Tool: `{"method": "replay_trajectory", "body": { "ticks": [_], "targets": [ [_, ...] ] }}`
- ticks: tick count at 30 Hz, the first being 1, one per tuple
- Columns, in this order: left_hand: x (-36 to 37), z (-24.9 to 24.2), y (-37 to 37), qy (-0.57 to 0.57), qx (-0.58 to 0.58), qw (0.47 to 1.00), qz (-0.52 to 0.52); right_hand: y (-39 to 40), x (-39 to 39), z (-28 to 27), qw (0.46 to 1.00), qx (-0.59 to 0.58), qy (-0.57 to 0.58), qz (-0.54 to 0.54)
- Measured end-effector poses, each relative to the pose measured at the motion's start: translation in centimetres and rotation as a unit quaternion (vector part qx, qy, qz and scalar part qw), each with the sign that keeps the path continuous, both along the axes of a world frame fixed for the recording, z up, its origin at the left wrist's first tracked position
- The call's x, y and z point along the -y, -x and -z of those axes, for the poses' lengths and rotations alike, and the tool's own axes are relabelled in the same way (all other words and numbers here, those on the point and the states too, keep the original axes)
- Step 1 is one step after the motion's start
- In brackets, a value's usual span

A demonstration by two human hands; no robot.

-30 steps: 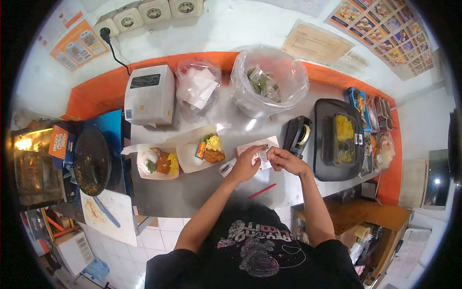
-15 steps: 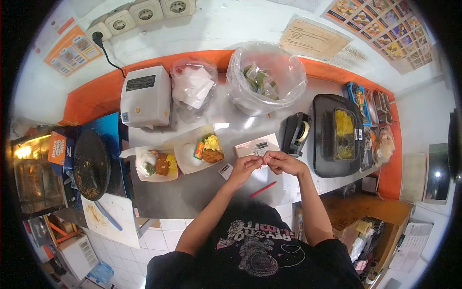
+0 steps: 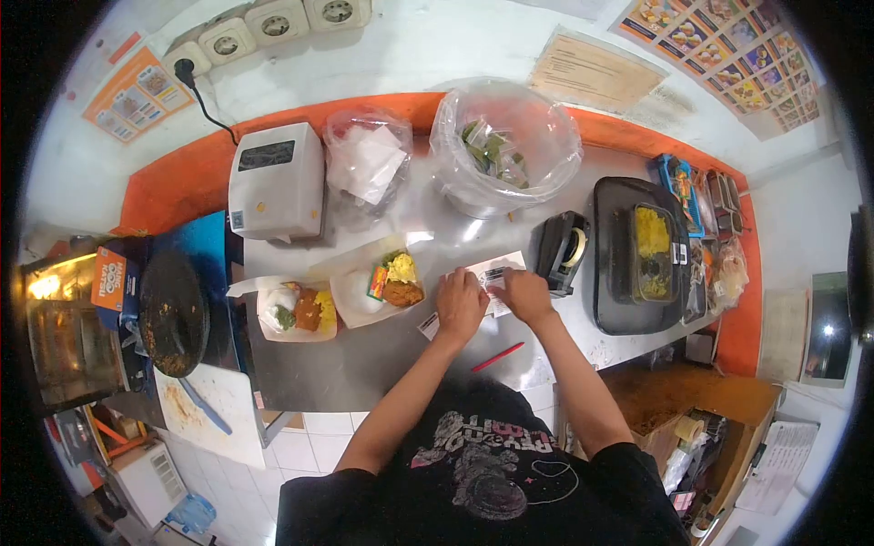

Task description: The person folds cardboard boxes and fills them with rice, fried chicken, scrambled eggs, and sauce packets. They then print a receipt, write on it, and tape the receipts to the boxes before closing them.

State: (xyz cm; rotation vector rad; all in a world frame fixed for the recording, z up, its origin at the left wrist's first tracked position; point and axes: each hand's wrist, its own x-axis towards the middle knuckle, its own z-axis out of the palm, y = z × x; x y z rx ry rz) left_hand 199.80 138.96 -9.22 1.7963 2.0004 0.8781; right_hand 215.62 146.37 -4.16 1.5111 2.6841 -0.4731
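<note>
A flat white carton (image 3: pixel 510 262) with a printed label lies on the steel counter, partly hidden under my hands. My left hand (image 3: pixel 462 305) rests on its left part, fingers bent and drawn together. On the right part, my right hand (image 3: pixel 525 295) has its fingers closed, the tips close to those of the left. Whatever they pinch is too small to make out. A small printed slip (image 3: pixel 429 325) lies beside my left wrist. Nearer my body is a red pen (image 3: pixel 497 357). To the left stand two open food boxes, one with fried food (image 3: pixel 402 293), one with rice (image 3: pixel 278 302).
A black tape dispenser (image 3: pixel 557 255) stands right of the carton, before a black tray (image 3: pixel 612 305) bearing a clear container of yellow food. Behind are a label printer (image 3: pixel 278 187), a bag of paper (image 3: pixel 373 164) and a plastic-lined bin (image 3: pixel 455 187).
Both hands have moved forward from the carton's near edge onto its top. Before, their fingertips met in a pinch in front of it. The food boxes and pen stay in place.
</note>
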Motion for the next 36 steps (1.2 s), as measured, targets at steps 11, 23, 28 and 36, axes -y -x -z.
{"method": "replay_trajectory", "body": {
  "ticks": [11,23,28,36],
  "targets": [
    [14.9,-2.4,9.7,0.044,0.111,0.988,-0.098,4.9,9.5,0.7,0.971,-0.145,0.188,-0.029],
    [15.0,0.8,9.1,0.178,0.079,0.976,-0.094,5.6,14.5,8.2,0.97,-0.142,0.158,-0.121],
    [15.9,5.1,9.3,0.025,-0.089,0.994,-0.054,2.3,14.2,1.9,0.965,-0.177,0.136,-0.137],
    [16.7,5.2,11.0,-0.009,-0.049,0.998,-0.023,-8.0,14.6,4.6,0.992,-0.018,0.042,-0.114]
  ]
}}
